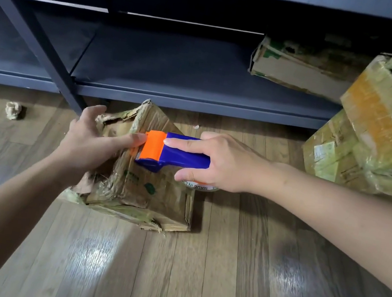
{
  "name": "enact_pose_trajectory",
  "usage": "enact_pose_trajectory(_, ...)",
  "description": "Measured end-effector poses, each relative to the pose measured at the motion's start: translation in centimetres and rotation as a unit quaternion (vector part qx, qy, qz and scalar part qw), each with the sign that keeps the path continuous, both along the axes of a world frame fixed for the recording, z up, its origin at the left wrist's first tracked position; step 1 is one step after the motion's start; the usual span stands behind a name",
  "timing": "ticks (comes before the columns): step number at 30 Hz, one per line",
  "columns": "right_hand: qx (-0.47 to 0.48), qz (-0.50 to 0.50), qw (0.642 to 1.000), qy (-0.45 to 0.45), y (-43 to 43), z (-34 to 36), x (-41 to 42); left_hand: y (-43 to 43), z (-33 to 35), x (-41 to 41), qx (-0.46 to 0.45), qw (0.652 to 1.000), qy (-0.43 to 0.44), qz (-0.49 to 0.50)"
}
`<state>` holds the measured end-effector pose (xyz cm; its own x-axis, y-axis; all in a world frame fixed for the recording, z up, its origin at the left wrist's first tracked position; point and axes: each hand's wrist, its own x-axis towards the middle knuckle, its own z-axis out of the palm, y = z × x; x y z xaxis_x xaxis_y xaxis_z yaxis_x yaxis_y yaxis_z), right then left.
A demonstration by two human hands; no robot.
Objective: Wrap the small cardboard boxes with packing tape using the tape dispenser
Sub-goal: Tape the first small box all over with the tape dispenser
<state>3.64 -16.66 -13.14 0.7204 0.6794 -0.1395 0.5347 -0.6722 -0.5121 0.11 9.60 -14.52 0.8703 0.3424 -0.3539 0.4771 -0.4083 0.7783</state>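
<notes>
— Gripping what, right hand (216, 162)?
— Fingers clamped on the tape dispenser (175, 154), its orange head against the cardboard box (145, 191) on the floor (220, 270).
— Left hand (91, 140)?
— Fingers curled over the box's torn top, thumb by the blade. Its tape roll (204, 188) is mostly hidden beneath my palm.

A storage or packing corner indoors: a glossy brown wood-plank floor (218, 283), a dark blue-grey metal shelving unit (176, 76) along the back, worn tape-wrapped brown cardboard boxes (375, 133) stacked at the right, another battered cardboard box (300, 70) on the lowest shelf, and a crumpled beige scrap wad (14, 111) on the floor.
</notes>
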Motion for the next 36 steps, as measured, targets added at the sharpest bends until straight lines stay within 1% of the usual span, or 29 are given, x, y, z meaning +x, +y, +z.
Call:
enact_pose_trajectory(1,0.0,-0.002,1.0,-0.003,0.1,0.4,0.1,0.2,0.1,0.1,-0.024,1.0,-0.01,0.009)
enact_pose_trajectory(4,0.011,-0.007,1.0,-0.026,0.3,1.8,0.4,0.1,0.1,0.2,-0.136,0.989,-0.04,0.05)
enact_pose_trajectory(6,0.004,-0.003,0.999,-0.043,0.5,2.5,0.5,-0.2,-0.4,-0.1,-0.178,0.982,-0.032,0.061)
enact_pose_trajectory(9,-0.039,0.014,0.998,-0.051,0.9,2.6,0.1,-0.5,-2.0,-0.9,-0.233,0.972,-0.003,0.04)
enact_pose_trajectory(12,-0.084,0.023,0.995,-0.04,1.4,2.0,-0.6,-1.3,-4.0,-1.7,-0.244,0.968,0.021,0.056)
enact_pose_trajectory(16,-0.091,0.018,0.995,-0.022,2.8,0.4,-1.6,-0.9,-6.6,-2.4,-0.252,0.961,0.051,0.106)
enact_pose_trajectory(19,-0.097,0.029,0.994,-0.03,4.3,-0.4,-1.9,0.2,-7.3,-3.1,-0.264,0.956,0.059,0.118)
enact_pose_trajectory(20,-0.098,0.036,0.994,-0.034,4.8,-0.5,-1.9,0.5,-7.4,-3.4,-0.259,0.957,0.055,0.116)
enact_pose_trajectory(22,-0.105,0.048,0.992,-0.043,5.7,-0.7,-1.8,1.0,-7.8,-3.8,-0.212,0.973,0.04,0.086)
enact_pose_trajectory(23,-0.11,0.054,0.991,-0.048,6.0,-0.9,-1.7,1.4,-7.9,-3.9,-0.169,0.983,0.033,0.059)
enact_pose_trajectory(25,-0.124,0.061,0.989,-0.061,6.7,-1.2,-1.8,2.1,-8.2,-3.9,-0.052,0.998,0.028,0.001)
enact_pose_trajectory(26,-0.132,0.064,0.987,-0.072,7.1,-1.2,-1.9,2.4,-8.3,-3.8,0.006,0.999,0.029,-0.018)
enact_pose_trajectory(28,-0.145,0.073,0.983,-0.091,7.8,-1.2,-2.1,2.4,-8.2,-3.4,0.072,0.996,0.04,-0.041)
enact_pose_trajectory(32,-0.167,0.082,0.976,-0.111,8.7,-0.9,-2.1,1.8,-8.4,-2.9,0.147,0.987,0.026,-0.065)
enact_pose_trajectory(34,-0.171,0.079,0.976,-0.113,8.7,-0.7,-2.1,1.8,-8.6,-2.9,0.16,0.984,0.009,-0.072)
enact_pose_trajectory(36,-0.174,0.078,0.974,-0.12,8.7,-0.7,-2.2,1.9,-8.8,-2.8,0.153,0.985,-0.004,-0.079)
